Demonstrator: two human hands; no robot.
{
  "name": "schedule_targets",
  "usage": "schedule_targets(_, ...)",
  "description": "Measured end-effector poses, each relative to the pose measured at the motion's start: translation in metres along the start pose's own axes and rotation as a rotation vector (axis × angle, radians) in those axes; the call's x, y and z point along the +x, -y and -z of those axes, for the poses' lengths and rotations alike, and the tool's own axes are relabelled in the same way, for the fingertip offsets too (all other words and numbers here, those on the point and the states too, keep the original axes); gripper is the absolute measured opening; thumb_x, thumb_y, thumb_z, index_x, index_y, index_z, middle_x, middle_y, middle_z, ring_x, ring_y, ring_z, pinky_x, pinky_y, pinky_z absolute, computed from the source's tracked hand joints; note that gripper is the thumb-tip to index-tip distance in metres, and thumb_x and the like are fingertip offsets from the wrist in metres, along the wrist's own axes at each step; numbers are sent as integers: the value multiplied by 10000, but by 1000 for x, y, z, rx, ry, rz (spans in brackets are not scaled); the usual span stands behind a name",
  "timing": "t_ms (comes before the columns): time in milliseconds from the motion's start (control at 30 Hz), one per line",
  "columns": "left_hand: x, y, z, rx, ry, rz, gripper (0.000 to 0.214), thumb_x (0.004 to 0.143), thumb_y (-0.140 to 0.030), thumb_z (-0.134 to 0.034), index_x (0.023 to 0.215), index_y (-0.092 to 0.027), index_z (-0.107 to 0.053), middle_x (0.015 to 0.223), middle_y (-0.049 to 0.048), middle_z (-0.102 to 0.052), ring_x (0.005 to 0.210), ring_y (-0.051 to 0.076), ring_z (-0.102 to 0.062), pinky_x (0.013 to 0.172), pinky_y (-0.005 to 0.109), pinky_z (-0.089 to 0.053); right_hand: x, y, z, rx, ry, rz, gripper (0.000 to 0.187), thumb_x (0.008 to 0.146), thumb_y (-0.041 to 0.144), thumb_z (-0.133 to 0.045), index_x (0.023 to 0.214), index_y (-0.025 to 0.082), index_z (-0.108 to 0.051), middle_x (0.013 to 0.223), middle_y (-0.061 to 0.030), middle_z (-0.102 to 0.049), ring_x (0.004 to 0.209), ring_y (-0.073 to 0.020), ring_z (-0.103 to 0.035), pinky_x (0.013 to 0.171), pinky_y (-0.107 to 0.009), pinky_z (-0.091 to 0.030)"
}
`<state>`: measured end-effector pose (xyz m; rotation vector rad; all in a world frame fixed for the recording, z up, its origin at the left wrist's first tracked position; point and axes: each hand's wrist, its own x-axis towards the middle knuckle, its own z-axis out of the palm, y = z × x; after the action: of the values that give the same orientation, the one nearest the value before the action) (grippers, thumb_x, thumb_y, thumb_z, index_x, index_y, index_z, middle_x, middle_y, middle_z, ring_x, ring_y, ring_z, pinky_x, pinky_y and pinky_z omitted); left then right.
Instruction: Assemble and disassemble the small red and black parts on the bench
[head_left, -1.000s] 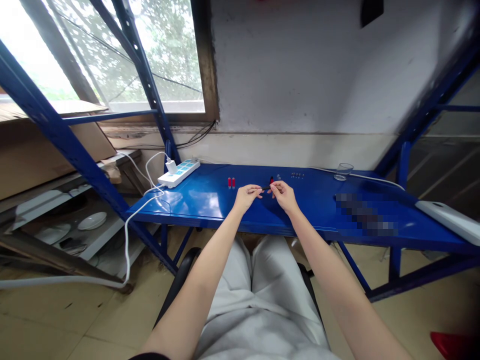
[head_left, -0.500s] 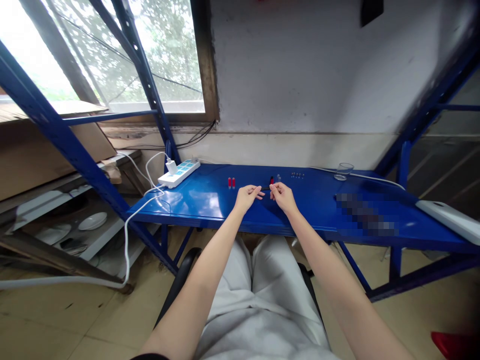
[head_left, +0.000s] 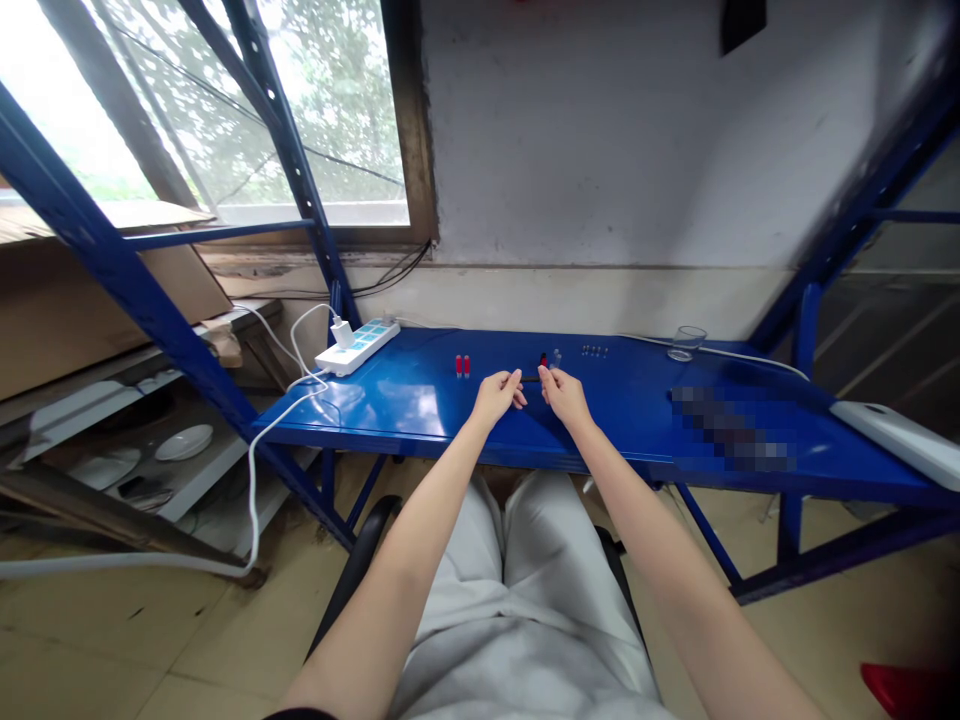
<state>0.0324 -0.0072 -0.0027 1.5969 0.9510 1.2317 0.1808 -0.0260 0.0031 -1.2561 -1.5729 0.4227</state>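
Note:
Between my two hands stretches a thin black stick-like piece [head_left: 531,379], too small to name for sure. My left hand [head_left: 496,394] pinches its left end, while the fingertips of my right hand [head_left: 562,392] are closed at its right end. Just beyond the right fingertips are a small red-and-black piece [head_left: 544,359] and small clear pieces [head_left: 556,356], partly hidden. Two red cylinders with clear lower ends [head_left: 463,366] stand side by side, left of and beyond my left hand. Several tiny shiny parts [head_left: 595,351] form a row farther right.
The blue table [head_left: 390,410] holds a white power strip [head_left: 358,347] with a plugged-in cord at the left. A clear glass cup [head_left: 686,344] is at the back right, near a pixelated dark object [head_left: 731,430]. A white object [head_left: 900,440] lies at the right edge.
My left fingers have curled in closer together. The black piece stays between both hands, which have barely moved. The things on the table are unchanged.

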Motion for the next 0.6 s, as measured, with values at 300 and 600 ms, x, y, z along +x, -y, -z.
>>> schedule_targets(300,-1,0,2,-15,11,-87,263,804,-396,-507,787,-135,-522,617,22,-624,436,84,-557,485,203,-433,2,-5,-2,-11,-37,-14,507,824,617,-318,559,206,-450,442,7,-496,436,-118,-462,504,-240,-362)
schedule_targets(600,-1,0,2,-20,26,-95,204,786,-323,-537,871,-140,-509,603,2,-618,428,85,-553,467,194,-414,2,-5,-1,-9,-28,-32,511,814,634,-311,569,209,-451,438,6,-498,437,-122,-467,509,-239,-370)
